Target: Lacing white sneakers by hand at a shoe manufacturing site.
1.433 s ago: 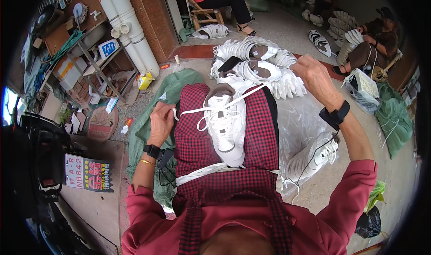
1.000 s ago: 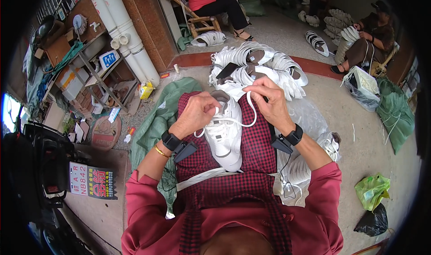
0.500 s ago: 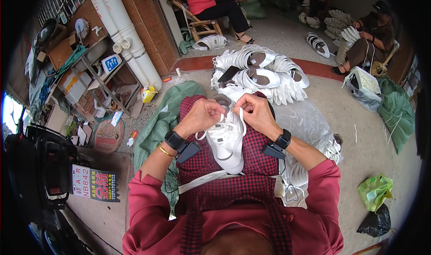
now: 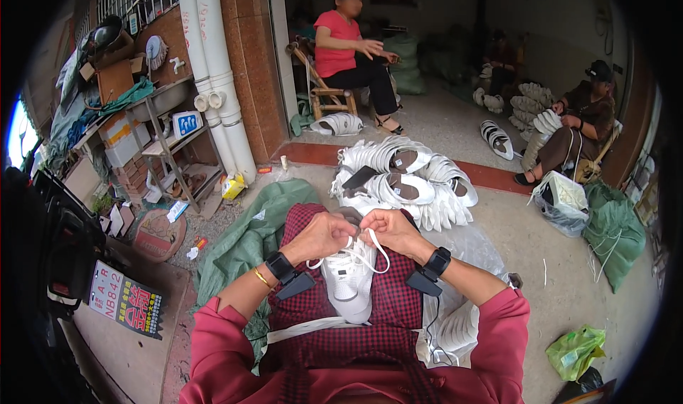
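A white sneaker (image 4: 348, 288) rests on my lap, over a red-and-black checked apron (image 4: 297, 290), with its toe toward me. Above its collar end, my left hand (image 4: 321, 237) and my right hand (image 4: 393, 232) almost meet, fingertips pinched. A white shoelace (image 4: 384, 256) hangs in a loop from the right fingers down to the shoe. On the other side a smaller loop of lace runs up under the left hand; its end is hidden by the fingers. Both wrists carry black strapped devices.
Stacked white shoe uppers (image 4: 409, 190) lie ahead on plastic sheeting, a dark phone (image 4: 359, 177) on them. Green sacking (image 4: 242, 226) spreads at my left. A parked motorbike (image 4: 60, 261) stands far left. Seated people work in the doorway; a green sack (image 4: 615, 226) stands right.
The view has tilted up, so the scene sits lower and more of the doorway shows. My hands have drawn closer together over the shoe; the right-hand lace loop hangs wider.
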A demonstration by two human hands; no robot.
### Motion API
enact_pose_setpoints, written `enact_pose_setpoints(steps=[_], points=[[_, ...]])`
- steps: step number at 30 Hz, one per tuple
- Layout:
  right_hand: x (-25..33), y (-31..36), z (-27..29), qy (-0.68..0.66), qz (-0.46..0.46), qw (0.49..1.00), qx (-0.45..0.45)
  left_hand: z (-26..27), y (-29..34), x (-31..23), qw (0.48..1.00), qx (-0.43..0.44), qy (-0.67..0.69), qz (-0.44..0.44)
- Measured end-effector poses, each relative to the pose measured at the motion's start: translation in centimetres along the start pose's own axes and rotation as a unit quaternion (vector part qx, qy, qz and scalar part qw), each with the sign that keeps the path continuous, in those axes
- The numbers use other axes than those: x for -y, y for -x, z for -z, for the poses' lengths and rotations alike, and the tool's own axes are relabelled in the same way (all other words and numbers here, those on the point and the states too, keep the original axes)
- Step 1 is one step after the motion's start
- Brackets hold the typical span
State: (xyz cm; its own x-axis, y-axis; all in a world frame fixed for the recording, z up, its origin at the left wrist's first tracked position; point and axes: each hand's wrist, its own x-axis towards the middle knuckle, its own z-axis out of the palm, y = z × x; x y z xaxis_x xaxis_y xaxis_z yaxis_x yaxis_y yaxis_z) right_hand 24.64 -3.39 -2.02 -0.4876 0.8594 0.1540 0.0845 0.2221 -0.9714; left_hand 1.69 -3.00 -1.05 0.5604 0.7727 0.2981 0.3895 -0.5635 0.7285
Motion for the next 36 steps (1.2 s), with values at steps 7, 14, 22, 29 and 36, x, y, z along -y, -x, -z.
enact_pose_setpoints(steps=[7, 14, 22, 29, 36], points=[[-0.3, 0.3, -1.0, 0.028, 0.026, 0.999, 0.019, 0.0, -0.6, 0.6, 1.0, 0.005, -0.008, -0.002], [0.6, 0.5, -1.0, 0.076, 0.017, 0.997, -0.005, 6.9, -0.4, 0.0, 0.957, -0.175, -0.225, -0.058], [-1.6, 1.2, -1.6, 0.086, 0.101, 0.991, -0.035, 4.3, 4.2, 1.3, 0.962, -0.23, -0.139, -0.04], [-0.1, 2.1, 0.1, 0.161, 0.109, 0.98, -0.034, 4.7, 8.9, -0.7, 0.94, -0.053, 0.337, 0.001], [6.3, -1.1, -3.2, 0.261, 0.159, 0.952, 0.001, 1.5, 6.5, 2.3, 0.947, -0.189, 0.259, -0.011]])
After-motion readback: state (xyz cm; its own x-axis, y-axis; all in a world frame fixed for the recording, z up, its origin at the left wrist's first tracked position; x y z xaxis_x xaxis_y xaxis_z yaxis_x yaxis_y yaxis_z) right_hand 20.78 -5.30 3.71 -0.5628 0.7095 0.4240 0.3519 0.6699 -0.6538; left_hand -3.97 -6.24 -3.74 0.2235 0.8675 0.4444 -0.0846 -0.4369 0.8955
